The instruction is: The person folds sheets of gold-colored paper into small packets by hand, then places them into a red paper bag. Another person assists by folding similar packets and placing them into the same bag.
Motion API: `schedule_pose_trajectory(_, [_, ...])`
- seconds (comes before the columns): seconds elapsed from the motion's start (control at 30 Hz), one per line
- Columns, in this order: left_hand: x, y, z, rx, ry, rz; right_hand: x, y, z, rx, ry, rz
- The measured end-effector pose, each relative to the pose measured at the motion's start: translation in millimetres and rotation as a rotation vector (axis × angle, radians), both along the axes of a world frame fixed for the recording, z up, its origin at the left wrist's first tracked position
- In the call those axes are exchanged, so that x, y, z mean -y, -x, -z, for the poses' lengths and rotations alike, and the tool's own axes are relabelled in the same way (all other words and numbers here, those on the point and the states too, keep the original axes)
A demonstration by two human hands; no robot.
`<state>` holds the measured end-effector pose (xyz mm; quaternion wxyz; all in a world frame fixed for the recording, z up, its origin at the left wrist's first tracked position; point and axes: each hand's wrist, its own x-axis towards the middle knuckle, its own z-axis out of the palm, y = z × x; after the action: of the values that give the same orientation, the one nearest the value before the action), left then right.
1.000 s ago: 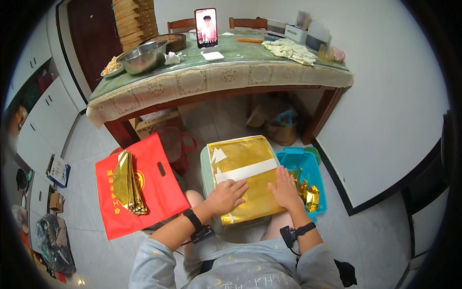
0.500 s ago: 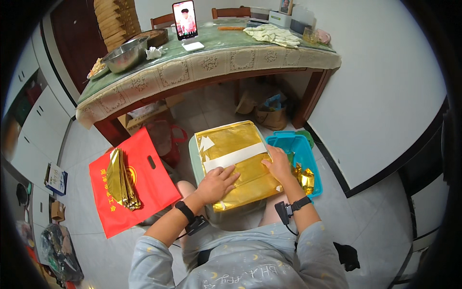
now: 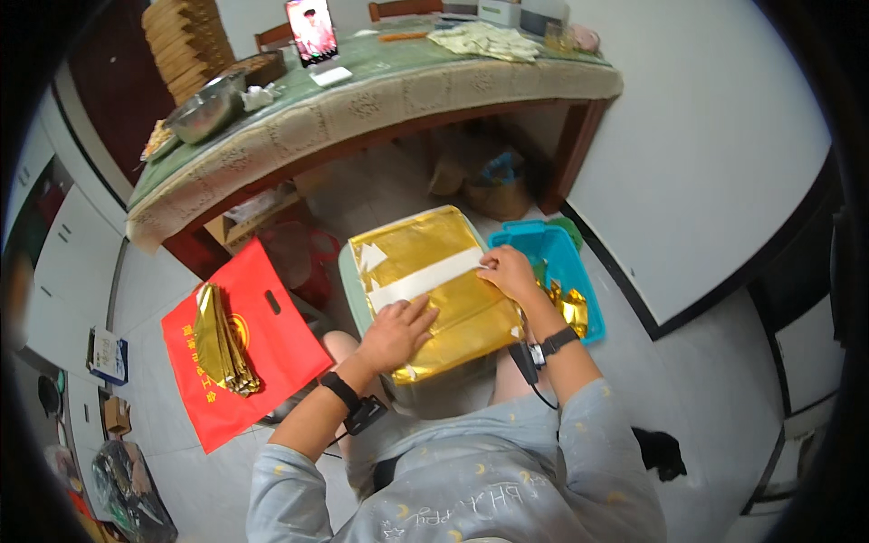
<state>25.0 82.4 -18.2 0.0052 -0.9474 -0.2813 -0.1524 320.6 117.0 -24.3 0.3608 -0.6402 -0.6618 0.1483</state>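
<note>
A stack of gold foil paper (image 3: 453, 321) lies on a pale green stool (image 3: 355, 291) between my knees. Across the foil runs a white paper strip (image 3: 425, 277), with small white paper bits (image 3: 371, 258) near the far left corner. My left hand (image 3: 396, 335) rests flat on the gold sheet just below the strip, fingers stretched out. At the strip's right end, my right hand (image 3: 510, 274) has thumb and fingers pinched together on it. To the right stands a turquoise plastic basket (image 3: 593, 328) with folded gold foil pieces (image 3: 570, 308) inside.
On the left, a red bag (image 3: 281, 348) lies flat, bearing a bundle of folded gold foil (image 3: 222, 348). Ahead stands a cloth-covered table (image 3: 380, 100) with a phone on a stand (image 3: 312, 34) and a metal bowl (image 3: 208, 109). A black shape (image 3: 661, 454) is on the floor at right.
My right hand has shifted from the foil's right edge to the white strip's end, its fingers now drawn together. My left hand stays on the foil. The whole view has tilted slightly.
</note>
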Motion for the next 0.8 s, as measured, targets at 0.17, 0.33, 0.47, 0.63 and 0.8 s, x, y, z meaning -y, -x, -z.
schedule_pose_trajectory(0.17, [1.1, -1.1, -0.5, -0.031, 0.062, -0.035, -3.3, -3.7, 3.9, 0.038, 0.005, -0.011])
schedule_pose_trajectory(0.33, [0.5, -0.2, -1.6, -0.022, 0.087, -0.030, -3.2, -4.3, 3.2, -0.041, 0.003, 0.024])
schedule_pose_trajectory(0.47, [0.2, 2.5, -0.1, 0.001, 0.093, -0.031, -4.6, 1.1, -1.3, -0.071, 0.108, 0.077])
schedule_pose_trajectory(0.63, [-2.1, 3.7, 2.0, 0.053, 0.103, 0.004, -7.4, 1.4, 2.5, 0.008, 0.119, 0.072])
schedule_pose_trajectory(0.8, [-3.6, 5.3, 4.5, 0.081, 0.097, 0.050, -7.5, 0.8, 1.5, 0.040, 0.130, 0.040])
